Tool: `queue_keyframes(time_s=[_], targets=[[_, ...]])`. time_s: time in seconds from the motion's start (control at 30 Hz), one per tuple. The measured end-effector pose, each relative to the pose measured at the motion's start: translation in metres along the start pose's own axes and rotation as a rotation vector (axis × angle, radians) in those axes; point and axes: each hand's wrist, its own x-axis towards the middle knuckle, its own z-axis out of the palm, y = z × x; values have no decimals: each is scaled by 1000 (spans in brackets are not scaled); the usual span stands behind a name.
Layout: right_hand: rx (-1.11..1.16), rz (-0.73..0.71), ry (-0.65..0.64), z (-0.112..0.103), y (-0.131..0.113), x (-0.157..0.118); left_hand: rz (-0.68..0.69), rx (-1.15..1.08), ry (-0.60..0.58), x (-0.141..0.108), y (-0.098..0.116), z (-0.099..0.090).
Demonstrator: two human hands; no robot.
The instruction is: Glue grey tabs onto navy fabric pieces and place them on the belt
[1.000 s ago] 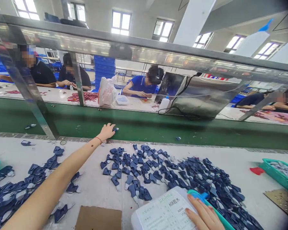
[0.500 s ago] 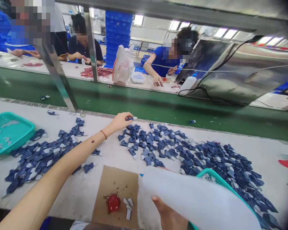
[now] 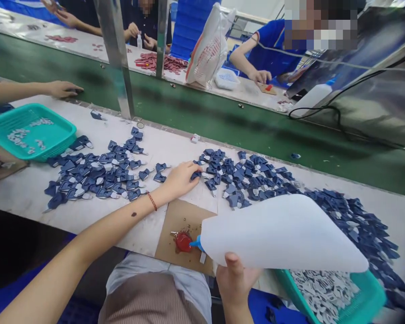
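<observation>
White bottle, mostly right of cardboard | right hand clasping; probably squeezable, grip mid-body | left hand pinching navy piece

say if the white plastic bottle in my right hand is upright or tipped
Tipped: the white plastic bottle lies sideways in the right hand, its blue nozzle toward the round red blob.

Smooth matt plastic bottle, glossy metal post, cardboard
</observation>
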Motion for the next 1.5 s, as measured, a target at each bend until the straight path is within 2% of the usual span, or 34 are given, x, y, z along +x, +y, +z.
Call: queue_keyframes(time_s=[0.3, 0.63, 1.5], targets=[[-12, -52, 47, 14, -6, -10, 81, 97, -69, -10, -5, 4], [-29, -97, 60, 25, -22, -9, 113, 173, -100, -12, -5, 4], [55, -42, 152, 25, -14, -9, 144, 227, -103, -15, -6, 5]])
